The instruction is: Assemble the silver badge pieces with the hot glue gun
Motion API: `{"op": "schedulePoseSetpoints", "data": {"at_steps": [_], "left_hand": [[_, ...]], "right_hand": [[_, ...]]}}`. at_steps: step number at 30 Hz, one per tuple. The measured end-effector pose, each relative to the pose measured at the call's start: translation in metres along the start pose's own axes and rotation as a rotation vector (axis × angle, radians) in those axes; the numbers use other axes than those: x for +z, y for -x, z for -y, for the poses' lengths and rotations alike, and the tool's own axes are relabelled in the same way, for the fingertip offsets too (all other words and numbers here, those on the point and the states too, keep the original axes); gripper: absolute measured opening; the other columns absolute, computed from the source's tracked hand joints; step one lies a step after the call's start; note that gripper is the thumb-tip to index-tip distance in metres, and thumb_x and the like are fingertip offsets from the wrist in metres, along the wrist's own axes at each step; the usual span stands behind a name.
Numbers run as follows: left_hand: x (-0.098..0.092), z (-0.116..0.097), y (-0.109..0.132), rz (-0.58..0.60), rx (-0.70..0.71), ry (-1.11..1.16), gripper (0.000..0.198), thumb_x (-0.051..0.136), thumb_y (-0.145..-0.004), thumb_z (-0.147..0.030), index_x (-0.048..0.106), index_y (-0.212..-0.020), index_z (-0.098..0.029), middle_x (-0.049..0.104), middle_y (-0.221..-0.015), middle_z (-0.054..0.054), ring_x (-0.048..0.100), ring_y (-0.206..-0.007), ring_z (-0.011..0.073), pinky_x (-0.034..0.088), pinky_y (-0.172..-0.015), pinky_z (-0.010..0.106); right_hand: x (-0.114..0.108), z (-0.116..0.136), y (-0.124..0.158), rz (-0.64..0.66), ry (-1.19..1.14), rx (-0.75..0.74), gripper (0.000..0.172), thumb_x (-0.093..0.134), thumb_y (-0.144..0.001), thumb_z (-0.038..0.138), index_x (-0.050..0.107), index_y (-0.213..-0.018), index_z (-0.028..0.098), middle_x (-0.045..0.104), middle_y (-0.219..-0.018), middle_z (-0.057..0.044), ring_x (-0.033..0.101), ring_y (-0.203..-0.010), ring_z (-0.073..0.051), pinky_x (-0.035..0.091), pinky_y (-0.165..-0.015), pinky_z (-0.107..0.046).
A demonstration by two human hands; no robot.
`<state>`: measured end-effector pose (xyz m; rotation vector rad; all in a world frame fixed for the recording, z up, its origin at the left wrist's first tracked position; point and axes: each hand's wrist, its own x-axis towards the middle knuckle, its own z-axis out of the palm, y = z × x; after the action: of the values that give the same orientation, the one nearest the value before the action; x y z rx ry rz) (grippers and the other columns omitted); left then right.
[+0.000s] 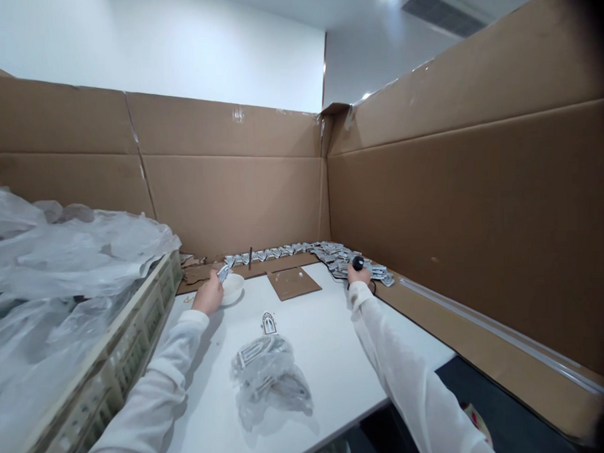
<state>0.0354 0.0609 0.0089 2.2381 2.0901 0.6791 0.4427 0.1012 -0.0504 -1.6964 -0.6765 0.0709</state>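
At the left of the table, my left hand (208, 295) is closed on a small grey-and-white flat piece (224, 272), beside a shallow white bowl (232, 288). My right hand (358, 275) is wrapped round a dark tool with a round black end (357, 263); the rest of the tool is hidden. Just behind that hand lies a heap of similar flat pieces (336, 253). A single arch-shaped piece (269, 323) lies in the middle of the white table (331, 339). Nearer to me rests a clear plastic bag (271, 381) with arch-shaped pieces inside.
A brown square board (294, 283) lies towards the back, before a row of pieces (270, 254). On the left stands a pale plastic crate (132, 354) piled with clear plastic bags (58, 264). Tall cardboard walls (230, 189) enclose the back and right.
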Motion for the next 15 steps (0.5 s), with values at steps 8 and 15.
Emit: {"op": "schedulePoseSetpoints", "data": {"at_steps": [8, 15], "left_hand": [[-0.001, 0.001, 0.002, 0.071, 0.042, -0.058, 0.030, 0.054, -0.072, -0.039, 0.062, -0.087, -0.014, 0.064, -0.096, 0.013, 0.057, -0.091, 0.0266, 0.040, -0.070, 0.025], [-0.014, -0.004, 0.000, 0.149, 0.041, -0.108, 0.037, 0.042, -0.079, -0.041, 0.065, -0.078, -0.013, 0.065, -0.087, 0.014, 0.059, -0.082, 0.0254, 0.038, -0.063, 0.024]], "right_hand": [[0.012, 0.046, 0.071, 0.250, -0.168, -0.372, 0.009, 0.057, -0.065, 0.025, 0.054, -0.066, 0.016, 0.057, -0.071, -0.006, 0.053, -0.075, -0.020, 0.042, -0.071, -0.028], [0.022, 0.066, 0.167, 0.702, -0.168, -0.901, 0.011, 0.050, -0.072, 0.026, 0.052, -0.078, 0.017, 0.055, -0.077, -0.007, 0.051, -0.070, -0.019, 0.039, -0.064, -0.027]]}}
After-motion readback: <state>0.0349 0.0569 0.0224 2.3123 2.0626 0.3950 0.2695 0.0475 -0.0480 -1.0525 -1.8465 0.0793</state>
